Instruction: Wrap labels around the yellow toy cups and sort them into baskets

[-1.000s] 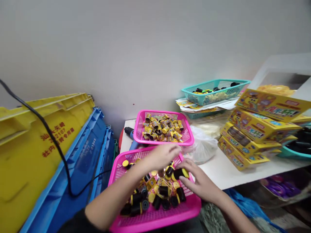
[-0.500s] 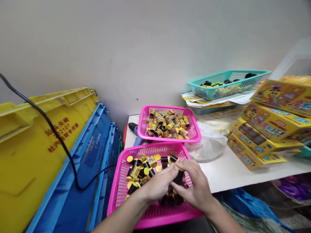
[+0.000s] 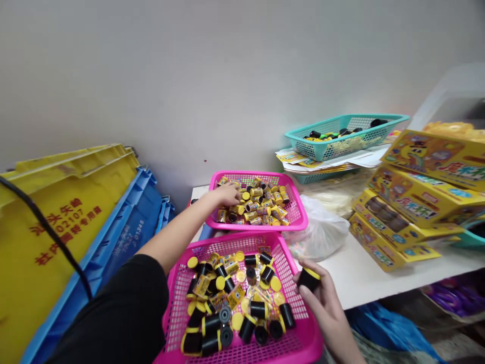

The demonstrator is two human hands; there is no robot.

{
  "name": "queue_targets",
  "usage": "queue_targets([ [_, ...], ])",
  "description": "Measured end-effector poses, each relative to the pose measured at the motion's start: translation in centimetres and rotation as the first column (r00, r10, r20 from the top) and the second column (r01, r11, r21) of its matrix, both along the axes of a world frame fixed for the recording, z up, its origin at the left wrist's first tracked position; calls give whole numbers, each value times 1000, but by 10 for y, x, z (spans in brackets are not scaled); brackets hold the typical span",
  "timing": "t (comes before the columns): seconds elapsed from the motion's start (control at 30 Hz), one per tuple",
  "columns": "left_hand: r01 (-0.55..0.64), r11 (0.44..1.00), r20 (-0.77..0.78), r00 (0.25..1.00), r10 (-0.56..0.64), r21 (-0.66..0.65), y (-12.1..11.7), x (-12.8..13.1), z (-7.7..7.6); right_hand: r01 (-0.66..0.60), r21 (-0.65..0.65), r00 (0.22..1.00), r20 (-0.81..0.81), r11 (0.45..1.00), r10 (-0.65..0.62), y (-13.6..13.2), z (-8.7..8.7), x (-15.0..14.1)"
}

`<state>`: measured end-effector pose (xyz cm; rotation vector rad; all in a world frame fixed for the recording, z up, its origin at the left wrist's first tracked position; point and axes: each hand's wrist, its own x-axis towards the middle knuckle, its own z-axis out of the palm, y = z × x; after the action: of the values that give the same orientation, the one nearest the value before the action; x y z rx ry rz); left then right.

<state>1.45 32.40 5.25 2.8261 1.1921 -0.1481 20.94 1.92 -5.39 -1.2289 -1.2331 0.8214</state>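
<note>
My left hand [image 3: 227, 194] is in the far pink basket [image 3: 258, 227], its fingers curled down among small yellow printed cylinders [image 3: 265, 199]. What its fingertips hold, if anything, is hidden. In my right hand [image 3: 323, 298], beside the right rim of the near pink basket [image 3: 303, 349], is a black cylinder [image 3: 308, 279] with a yellow rim, pinched between thumb and fingers. The near basket holds several black cylinders [image 3: 248, 327] with yellow rims, loose yellow discs [image 3: 237, 320] and clear printed yellow pieces [image 3: 237, 296].
Yellow and blue crates [image 3: 113, 253] stand at the left, a black cable [image 3: 49, 232] in front. A white plastic bag [image 3: 320, 230] lies right of the far basket. Beyond are stacked yellow boxes [image 3: 413, 202] and a teal basket [image 3: 346, 139] on papers. A wall closes the back.
Both hands were together on a black cylinder over the near basket. My left hand has since moved away to the far basket; my right hand has shifted right with the cylinder.
</note>
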Motion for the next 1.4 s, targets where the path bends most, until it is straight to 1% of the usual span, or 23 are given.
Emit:
queue_targets([
  [0.07, -8, 1000, -1, 1000, 8, 2, 2, -12, 6, -48, -82, 999, -26, 995, 46, -4, -5, 8],
  [0.1, -11, 1000, 14, 1000, 11, 4, -2, -14, 8, -67, -111, 997, -48, 992, 62, -4, -5, 9],
  [0.17, -12, 1000, 61, 998, 11, 13, -20, -11, 10, -67, -135, 992, -115, 989, 51, -4, -4, 11],
  [0.23, 12, 999, 101, 995, -8, -36, -49, -4, 6, -50, -151, 980, -197, 987, 19, -2, -2, 10],
  [0.27, 35, 994, 100, 995, -25, -106, -66, 0, 2, -46, -171, 974, -227, 984, 6, -3, -1, 11],
  [0.3, 46, 969, 73, 997, -29, -243, -84, 1, -3, -46, -196, 968, -252, 980, -5, -4, -1, 11],
  [0.33, 24, 926, 11, 1000, -21, -377, -101, 1, -9, -48, -220, 963, -270, 974, -14, -7, 0, 11],
  [0.4, -41, 883, -70, 997, 10, -467, -131, -5, -24, -41, -239, 955, -293, 970, -32, -16, 0, 11],
  [0.43, -77, 881, -96, 995, 36, -468, -144, -11, -32, -27, -229, 953, -299, 973, -44, -23, 0, 11],
  [0.5, -120, 894, -94, 992, 88, -432, -169, -22, -46, 5, -197, 952, -299, 980, -65, -36, -1, 8],
  [0.57, -124, 904, -57, 992, 111, -409, -195, -31, -60, 15, -194, 955, -289, 981, -72, -49, -3, 3],
  [0.7, -121, 937, 22, 991, 136, -328, -242, -30, -84, 34, -223, 968, -236, 974, -87, -66, -10, -9],
  [0.73, -136, 945, 33, 988, 152, -297, -249, -28, -90, 42, -212, 974, -207, 976, -87, -68, -12, -12],
  [0.8, -169, 955, 51, 981, 186, -244, -255, -25, -98, 36, -187, 986, -153, 982, -65, -70, -14, -18],
  [0.9, -188, 957, 81, 974, 210, -222, -247, -27, -106, 18, -167, 988, -145, 986, -42, -70, -12, -23],
  [1.0, -182, 953, 126, 968, 217, -240, -232, -37, -107, 26, -161, 977, -203, 987, -59, -72, -8, -27],
  [1.1, -163, 961, 205, 956, 211, -225, -223, -49, -101, 22, -176, 964, -259, 984, -68, -77, -6, -30],
  [1.17, -148, 972, 272, 942, 195, -183, -227, -58, -92, 36, -174, 953, -291, 984, -86, -80, -5, -31],
  [1.23, -150, 982, 347, 920, 182, -117, -241, -66, -83, 41, -167, 933, -346, 985, -98, -82, -1, -33],
  [1.3, -151, 988, 482, 868, 119, 29, -267, -71, -75, -38, -191, 893, -446, 981, -53, -82, 7, -36],
  [1.33, -143, 971, 610, 792, -5, 194, -282, -73, -72, -109, -215, 870, -493, 970, -12, -81, 13, -39],
  [1.37, -125, 925, 685, 708, -169, 358, -297, -74, -70, -191, -247, 850, -526, 950, 34, -78, 19, -43],
  [1.4, -100, 871, 691, 655, -306, 481, -311, -74, -69, -273, -278, 837, -540, 921, 85, -75, 25, -47],
])
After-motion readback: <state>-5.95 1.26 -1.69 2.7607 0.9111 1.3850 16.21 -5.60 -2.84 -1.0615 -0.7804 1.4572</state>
